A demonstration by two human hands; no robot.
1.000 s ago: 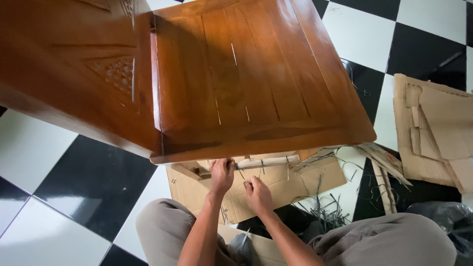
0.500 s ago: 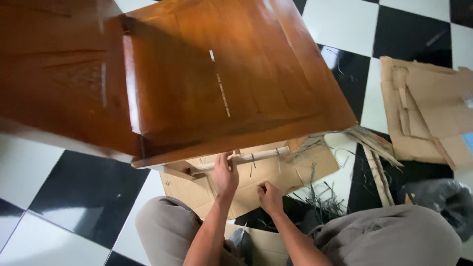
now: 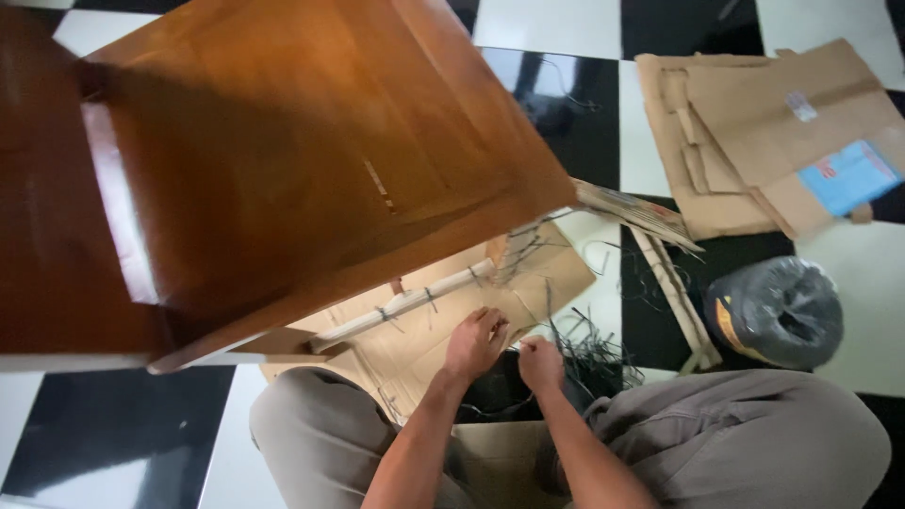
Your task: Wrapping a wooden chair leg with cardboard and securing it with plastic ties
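Head view, looking down over the knees. Wooden chair (image 3: 283, 160), glossy brown, fills the upper left; its seat front edge overhangs a pale wooden rail (image 3: 405, 303) with dark strap bits wrapped round it.

Left hand (image 3: 474, 341): fingers curled, tips down on the cardboard sheet (image 3: 528, 283) lying on the floor under the chair. Grip is loosely closed; can't tell if it pinches anything. The rail sits just up and left of it, near but not touching.

Right hand (image 3: 540, 363): closed into a loose fist just beside the left, knuckles up, at the lower edge of the same cardboard sheet. Looks pinched on something thin, but it's too small to confirm, so can't tell. The pile of cut dark plastic straps (image 3: 594, 353) lies right next to it, on its right side.

Both hands are below the chair's front edge, clear of the wood.

Around: black-and-white tiled floor (image 3: 547, 24). Flattened cardboard pieces (image 3: 754, 141) upper right, one with a blue label. Folded cardboard strips (image 3: 674, 292) between that and the hands. Dark plastic-wrapped roll (image 3: 778, 311) right of the straps, above the right knee.
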